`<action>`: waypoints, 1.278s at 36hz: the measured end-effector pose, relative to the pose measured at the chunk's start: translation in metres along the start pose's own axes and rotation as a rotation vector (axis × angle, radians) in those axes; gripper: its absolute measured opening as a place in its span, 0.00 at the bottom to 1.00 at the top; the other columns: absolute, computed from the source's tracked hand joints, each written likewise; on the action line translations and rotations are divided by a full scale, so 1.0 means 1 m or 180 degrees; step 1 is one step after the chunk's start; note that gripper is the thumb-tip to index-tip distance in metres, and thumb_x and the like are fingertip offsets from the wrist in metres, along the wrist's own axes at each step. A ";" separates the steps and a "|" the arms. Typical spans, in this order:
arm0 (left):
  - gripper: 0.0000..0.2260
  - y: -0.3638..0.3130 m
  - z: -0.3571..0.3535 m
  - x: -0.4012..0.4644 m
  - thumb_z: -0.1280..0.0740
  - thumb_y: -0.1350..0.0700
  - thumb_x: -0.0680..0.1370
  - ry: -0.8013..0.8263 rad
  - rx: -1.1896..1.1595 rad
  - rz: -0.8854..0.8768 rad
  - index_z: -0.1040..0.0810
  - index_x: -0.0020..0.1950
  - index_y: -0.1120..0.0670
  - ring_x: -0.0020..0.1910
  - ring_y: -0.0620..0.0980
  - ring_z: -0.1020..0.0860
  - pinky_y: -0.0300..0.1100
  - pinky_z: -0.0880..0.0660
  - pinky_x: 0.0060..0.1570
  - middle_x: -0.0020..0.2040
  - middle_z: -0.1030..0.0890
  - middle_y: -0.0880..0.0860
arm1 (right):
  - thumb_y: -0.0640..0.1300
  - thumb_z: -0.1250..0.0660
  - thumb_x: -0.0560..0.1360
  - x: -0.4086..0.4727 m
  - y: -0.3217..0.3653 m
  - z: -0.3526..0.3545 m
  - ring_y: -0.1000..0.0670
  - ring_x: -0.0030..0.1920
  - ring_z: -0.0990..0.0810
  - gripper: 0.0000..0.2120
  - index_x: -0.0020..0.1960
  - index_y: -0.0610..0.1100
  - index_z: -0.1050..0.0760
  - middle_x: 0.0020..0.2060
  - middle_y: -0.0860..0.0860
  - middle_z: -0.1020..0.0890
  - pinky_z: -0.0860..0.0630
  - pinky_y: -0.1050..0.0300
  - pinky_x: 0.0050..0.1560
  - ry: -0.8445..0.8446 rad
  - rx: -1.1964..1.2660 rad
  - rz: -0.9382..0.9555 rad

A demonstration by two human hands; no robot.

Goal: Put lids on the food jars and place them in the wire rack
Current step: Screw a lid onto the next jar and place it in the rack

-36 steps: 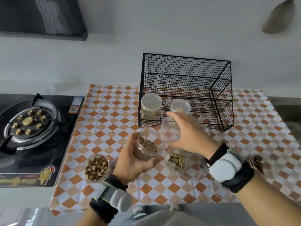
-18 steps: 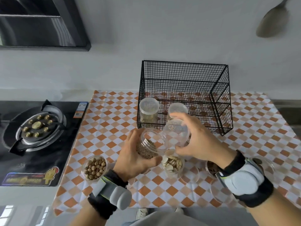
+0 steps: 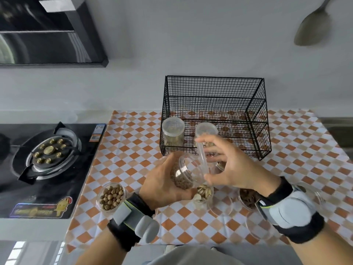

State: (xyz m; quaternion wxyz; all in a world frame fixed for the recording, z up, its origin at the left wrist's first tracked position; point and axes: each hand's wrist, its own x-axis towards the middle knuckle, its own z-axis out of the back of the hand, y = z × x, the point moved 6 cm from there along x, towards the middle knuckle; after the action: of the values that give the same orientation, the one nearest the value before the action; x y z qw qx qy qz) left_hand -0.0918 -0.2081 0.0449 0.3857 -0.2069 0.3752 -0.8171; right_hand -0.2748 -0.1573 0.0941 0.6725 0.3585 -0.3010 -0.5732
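My left hand (image 3: 162,183) grips a clear jar of small brown grains (image 3: 181,175), tilted with its mouth toward the right. My right hand (image 3: 232,165) holds a clear lid (image 3: 202,159) on edge right at that mouth. The black wire rack (image 3: 214,88) stands behind them on the checkered cloth, with two lidded jars inside: one at its left front (image 3: 172,133), one beside it (image 3: 206,131) partly hidden by my fingers. Open jars stand on the cloth: round nuts (image 3: 111,197), pale seeds (image 3: 204,193) under my hands, dark pieces (image 3: 248,197).
A gas stove (image 3: 48,157) lies to the left of the orange-and-white checkered cloth (image 3: 133,134). Loose clear lids (image 3: 256,228) lie near the front edge on the right. A range hood (image 3: 47,31) and a hanging spoon (image 3: 313,25) are on the wall.
Both hands have come toward me with the jar lifted and tilted more. The lid has moved from above the rack's front down to the jar's mouth.
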 end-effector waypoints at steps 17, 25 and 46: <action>0.46 -0.017 -0.009 0.008 0.19 0.35 0.62 0.0023 0.0268 -0.0300 0.34 0.75 0.41 0.62 0.39 0.24 0.39 0.25 0.61 0.64 0.24 0.39 | 0.41 0.20 0.67 -0.008 0.007 0.001 0.66 0.73 0.34 0.41 0.75 0.62 0.31 0.72 0.69 0.33 0.30 0.61 0.72 0.0354 -0.0313 0.0001; 0.45 -0.020 -0.010 0.008 0.21 0.34 0.62 0.0022 0.0302 -0.0237 0.33 0.75 0.41 0.60 0.41 0.23 0.46 0.23 0.59 0.62 0.24 0.39 | 0.43 0.19 0.67 -0.010 0.005 -0.001 0.65 0.71 0.32 0.41 0.75 0.62 0.31 0.71 0.69 0.33 0.29 0.63 0.69 0.0385 -0.0295 -0.0093; 0.37 -0.020 -0.010 0.009 0.20 0.39 0.63 0.0425 -0.0256 -0.0104 0.27 0.68 0.47 0.54 0.46 0.19 0.50 0.21 0.54 0.56 0.19 0.42 | 0.31 0.23 0.66 -0.011 0.014 -0.008 0.62 0.75 0.34 0.37 0.69 0.58 0.25 0.73 0.67 0.31 0.31 0.52 0.75 0.0632 0.0043 0.0039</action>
State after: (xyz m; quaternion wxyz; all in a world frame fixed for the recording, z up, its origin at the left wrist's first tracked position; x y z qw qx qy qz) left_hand -0.1133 -0.2018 0.0548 0.3379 -0.1733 0.4292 -0.8195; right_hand -0.2626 -0.1439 0.1017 0.7001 0.4162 -0.2390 -0.5287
